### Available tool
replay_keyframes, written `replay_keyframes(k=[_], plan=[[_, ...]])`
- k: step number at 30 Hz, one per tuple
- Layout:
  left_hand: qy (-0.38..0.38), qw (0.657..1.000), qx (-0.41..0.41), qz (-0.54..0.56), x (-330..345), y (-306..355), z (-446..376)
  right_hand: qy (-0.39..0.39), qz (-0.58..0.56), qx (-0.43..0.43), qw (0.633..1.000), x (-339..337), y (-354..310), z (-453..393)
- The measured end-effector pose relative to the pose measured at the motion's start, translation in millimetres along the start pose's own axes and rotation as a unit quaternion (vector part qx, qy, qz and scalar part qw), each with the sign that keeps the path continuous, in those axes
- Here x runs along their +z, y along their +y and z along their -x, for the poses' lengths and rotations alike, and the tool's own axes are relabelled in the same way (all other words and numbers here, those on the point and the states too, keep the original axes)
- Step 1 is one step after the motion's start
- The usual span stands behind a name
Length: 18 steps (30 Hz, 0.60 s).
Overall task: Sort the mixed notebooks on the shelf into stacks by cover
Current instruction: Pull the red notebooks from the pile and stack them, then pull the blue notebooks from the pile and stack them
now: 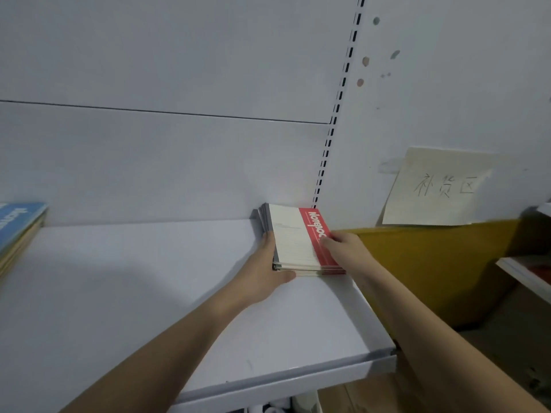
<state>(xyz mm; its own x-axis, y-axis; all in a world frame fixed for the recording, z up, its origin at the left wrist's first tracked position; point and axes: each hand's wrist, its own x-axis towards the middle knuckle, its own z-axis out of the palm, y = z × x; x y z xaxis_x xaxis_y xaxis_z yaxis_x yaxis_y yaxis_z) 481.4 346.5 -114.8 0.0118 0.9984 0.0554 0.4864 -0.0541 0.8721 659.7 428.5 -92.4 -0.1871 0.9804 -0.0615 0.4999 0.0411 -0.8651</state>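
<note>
Stack of red-and-white notebooks (pixel 298 239), far right of white shelf (pixel 149 293). Left hand (pixel 265 275) lies flat-fingered against its left edge, thumb at the front. Right hand (pixel 343 248) presses straight fingers on the red strip.

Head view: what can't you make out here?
- Blue notebook stack: cut off by the left edge.
- Red-and-white notebook stack: lower covers hidden under the top one; small print blurred.
- Right hand: covers the end of the red title.
- Yellow bin: contents out of sight.
</note>
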Motion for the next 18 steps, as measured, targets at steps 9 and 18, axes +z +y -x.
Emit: replay_keyframes(k=[9, 18], plan=[[0.045, 0.993, -0.049, -0.094, -3, 35, 34, 0.012, 0.051, -0.069, 0.996, -28, 2, 6], [0.146, 0.879, -0.197, -0.41, -85, 39, 109, -0.166, 0.164, -0.236, 0.943, 36, -78, 55]])
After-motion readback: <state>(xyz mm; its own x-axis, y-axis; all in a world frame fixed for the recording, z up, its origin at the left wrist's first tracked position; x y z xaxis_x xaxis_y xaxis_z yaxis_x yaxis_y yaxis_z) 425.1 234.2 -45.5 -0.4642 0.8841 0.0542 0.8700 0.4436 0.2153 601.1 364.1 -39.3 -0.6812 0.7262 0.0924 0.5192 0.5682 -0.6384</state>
